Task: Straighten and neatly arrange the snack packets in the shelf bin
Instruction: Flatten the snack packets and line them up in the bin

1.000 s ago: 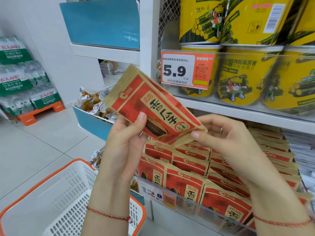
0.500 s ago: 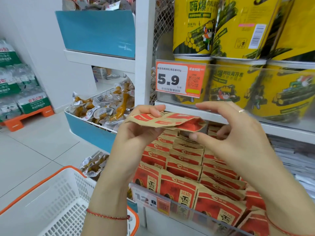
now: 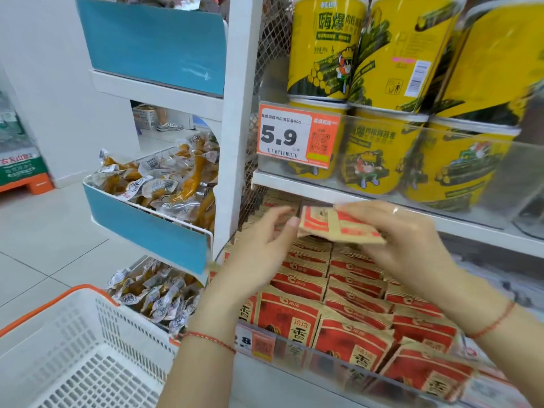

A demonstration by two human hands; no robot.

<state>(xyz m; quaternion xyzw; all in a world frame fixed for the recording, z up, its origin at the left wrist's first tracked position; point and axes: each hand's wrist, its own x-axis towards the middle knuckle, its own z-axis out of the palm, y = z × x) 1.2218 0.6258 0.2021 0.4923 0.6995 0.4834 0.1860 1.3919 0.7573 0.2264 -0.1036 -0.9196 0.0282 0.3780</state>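
A red and tan snack packet (image 3: 332, 225) lies nearly flat in the air, just under the upper shelf edge, above the back rows of the bin. My right hand (image 3: 403, 245) grips its right side, fingers over the top. My left hand (image 3: 262, 245) has relaxed fingers, with its fingertips at the packet's left edge. Below them the shelf bin (image 3: 294, 353) with a clear front wall holds several rows of the same red packets (image 3: 350, 293), most standing upright, some at the right front leaning.
Yellow snack tubs (image 3: 379, 148) and a 5.9 price tag (image 3: 297, 136) fill the shelf above. Left of the white post (image 3: 238, 113) are blue-fronted wire bins of vacuum-packed snacks (image 3: 164, 184). A white basket with orange rim (image 3: 73, 348) stands at lower left.
The packet went from upright facing me to flat, and moved right and back toward the rear of the bin. My left hand loosened from gripping it to fingertips at its edge.
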